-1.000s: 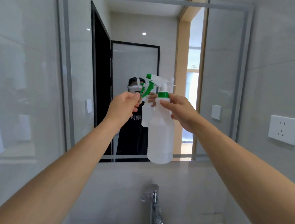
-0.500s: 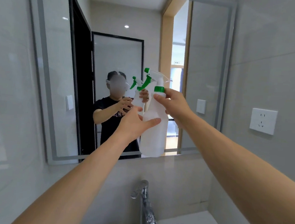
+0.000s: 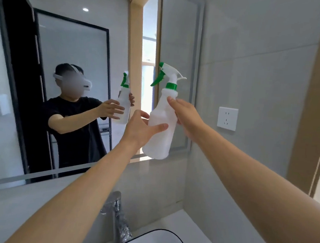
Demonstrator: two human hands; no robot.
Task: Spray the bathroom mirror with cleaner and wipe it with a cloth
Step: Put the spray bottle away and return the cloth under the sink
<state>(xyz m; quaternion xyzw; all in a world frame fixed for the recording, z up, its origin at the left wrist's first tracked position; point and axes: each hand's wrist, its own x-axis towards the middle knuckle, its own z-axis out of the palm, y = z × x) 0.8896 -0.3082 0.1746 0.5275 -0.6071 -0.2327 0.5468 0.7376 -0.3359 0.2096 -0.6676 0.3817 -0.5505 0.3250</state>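
The white spray bottle (image 3: 160,129) bears no readable label. It is held upright before the mirror (image 3: 82,77). Right hand (image 3: 187,115) fingers curl round its shoulder; left hand (image 3: 140,129) fingers wrap its body, thumb across the front.

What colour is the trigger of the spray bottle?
Green, on the white spray bottle; the head view shows it best.

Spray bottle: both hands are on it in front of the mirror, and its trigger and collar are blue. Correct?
Not quite: the head view shows the spray bottle's trigger and collar are green. Both the left hand and right hand are on it.
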